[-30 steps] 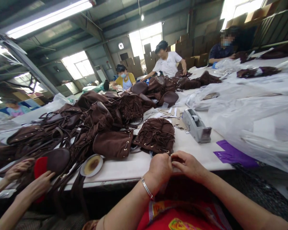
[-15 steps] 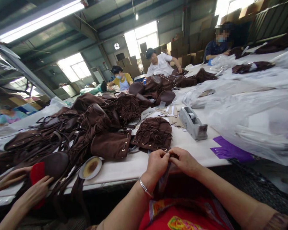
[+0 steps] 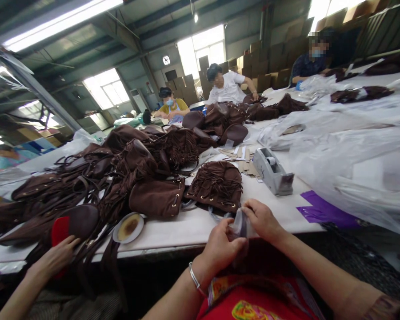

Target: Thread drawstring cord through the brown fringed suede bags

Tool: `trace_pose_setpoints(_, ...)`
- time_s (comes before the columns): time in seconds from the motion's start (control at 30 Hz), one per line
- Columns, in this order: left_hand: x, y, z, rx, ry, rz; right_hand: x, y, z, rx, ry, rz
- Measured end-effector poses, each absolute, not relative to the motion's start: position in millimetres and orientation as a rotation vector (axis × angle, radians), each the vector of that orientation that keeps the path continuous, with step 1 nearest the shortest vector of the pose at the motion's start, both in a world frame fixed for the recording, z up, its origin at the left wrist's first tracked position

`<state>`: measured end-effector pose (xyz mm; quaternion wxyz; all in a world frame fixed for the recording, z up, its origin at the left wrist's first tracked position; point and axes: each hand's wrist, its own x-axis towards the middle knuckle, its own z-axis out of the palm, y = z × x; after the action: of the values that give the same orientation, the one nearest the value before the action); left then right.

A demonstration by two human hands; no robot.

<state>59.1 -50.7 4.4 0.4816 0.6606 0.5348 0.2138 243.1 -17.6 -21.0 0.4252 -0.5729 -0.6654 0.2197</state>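
Drawing apart since the earlier frame, the left hand [image 3: 222,243] and right hand [image 3: 264,221] are leaving a gap — the right is pinching clear plastic [image 3: 240,223], the left is touching it, grip unclear. It is hanging near the fringed bag [image 3: 216,183]; uneven pulling could be risking a tear.

A grey tape dispenser [image 3: 272,172] is set on the white-topped table [image 3: 166,234], with flat card strips [image 3: 249,168] scattered just beside it. A round white dish [image 3: 129,227], yellowish and stained brown inside, is placed near the front edge. Purple plastic [image 3: 326,210] is laid at the right. Cardboard boxes [image 3: 282,80] are stacked behind; a round wall clock [image 3: 166,60] is hung beyond.
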Motion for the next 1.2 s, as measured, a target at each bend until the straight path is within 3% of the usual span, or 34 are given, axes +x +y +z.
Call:
trace_pose_setpoints(0.37, 65.6, -78.0, -4.3, 1.745, 1.396, 0.372, 231.0, -11.8, -40.2, -1.599, -1.432, 0.477)
trace_pose_setpoints(0.63, 48.2, -67.2, 7.1, 1.771, 1.172, 0.338, 247.7, -4.8, -41.5, -1.595, -1.562, 0.486)
trace_pose_setpoints(0.87, 37.2, -30.7, 28.4, 2.522, 1.252, 0.137, 268.7, -9.2, -21.1, -1.436, -1.822, 0.138)
trace_pose_setpoints(1.0, 44.9, -20.2, 35.4, 2.752, 1.137, 0.007, 257.5, -35.1, -3.8, -1.172, -2.221, 0.179)
trace_pose_setpoints(1.2, 38.8, -24.6, 29.3, 2.883, 1.021, 0.229, 246.4, -54.0, -14.7, -1.359, -2.489, -0.025)
